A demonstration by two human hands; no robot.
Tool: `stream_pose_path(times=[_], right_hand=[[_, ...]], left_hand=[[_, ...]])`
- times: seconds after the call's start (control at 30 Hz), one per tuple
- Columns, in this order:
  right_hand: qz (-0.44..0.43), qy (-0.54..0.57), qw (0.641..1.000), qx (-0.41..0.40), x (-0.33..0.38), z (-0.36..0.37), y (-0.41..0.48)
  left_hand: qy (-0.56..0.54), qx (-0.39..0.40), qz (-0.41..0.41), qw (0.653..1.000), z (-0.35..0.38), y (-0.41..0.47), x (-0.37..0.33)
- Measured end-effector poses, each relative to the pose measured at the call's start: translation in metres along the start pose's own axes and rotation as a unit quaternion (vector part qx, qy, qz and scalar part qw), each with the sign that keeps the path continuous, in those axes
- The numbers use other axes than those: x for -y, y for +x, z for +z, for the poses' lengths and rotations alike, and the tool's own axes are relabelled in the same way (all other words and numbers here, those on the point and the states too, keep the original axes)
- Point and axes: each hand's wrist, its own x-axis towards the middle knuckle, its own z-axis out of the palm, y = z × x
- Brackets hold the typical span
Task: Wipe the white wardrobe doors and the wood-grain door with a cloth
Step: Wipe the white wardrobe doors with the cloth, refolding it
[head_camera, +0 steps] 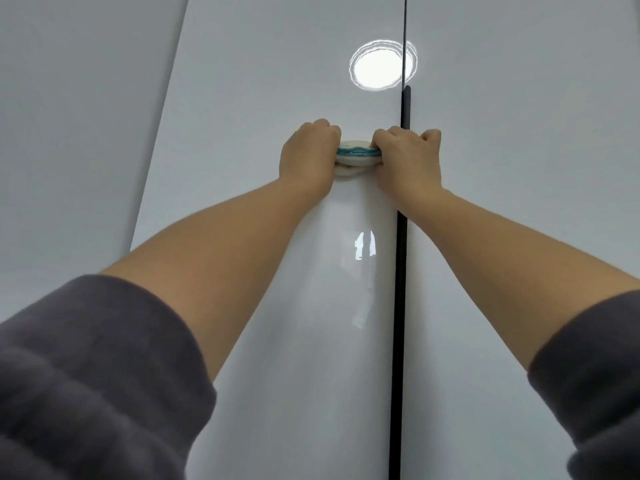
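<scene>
No readable text, label or number anywhere in view.

The wardrobe doors (pixel 263 81) are plain glossy white. The strip (pixel 401 271) between them is black. The cloth (pixel 356 153) is white with a teal band. The sleeves (pixel 86 393), at 7 and 4 o'clock, are dark purplish grey.

A room in a home: tall glossy white wardrobe doors (pixel 277 81) with a black handle strip (pixel 401 271) passing behind the right hand (pixel 408 157), a round ceiling lamp's reflection (pixel 377 65) above it
</scene>
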Motion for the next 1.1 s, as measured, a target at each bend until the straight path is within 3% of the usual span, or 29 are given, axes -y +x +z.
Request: stream_pose_path(times=[0.23, 0.57, 0.87, 1.1], right_hand=[[0.001, 0.018, 1.000, -0.021, -0.014, 0.007, 0.031], [-0.047, 0.027, 0.997, -0.052, -0.019, 0.014, -0.009], [-0.045, 0.149, 0.983, -0.094, 0.000, 0.021, -0.127], [-0.021, 0.186, 0.981, -0.054, 0.026, 0.009, -0.228]], left_hand=[[0.015, -0.029, 0.007, 0.999, -0.001, 0.024, -0.007], [-0.069, -0.077, 0.034, 0.994, 0.021, -0.007, 0.004], [-0.137, -0.118, 0.091, 0.979, 0.040, -0.116, 0.004], [-0.131, -0.066, 0.127, 0.981, 0.041, -0.213, 0.002]])
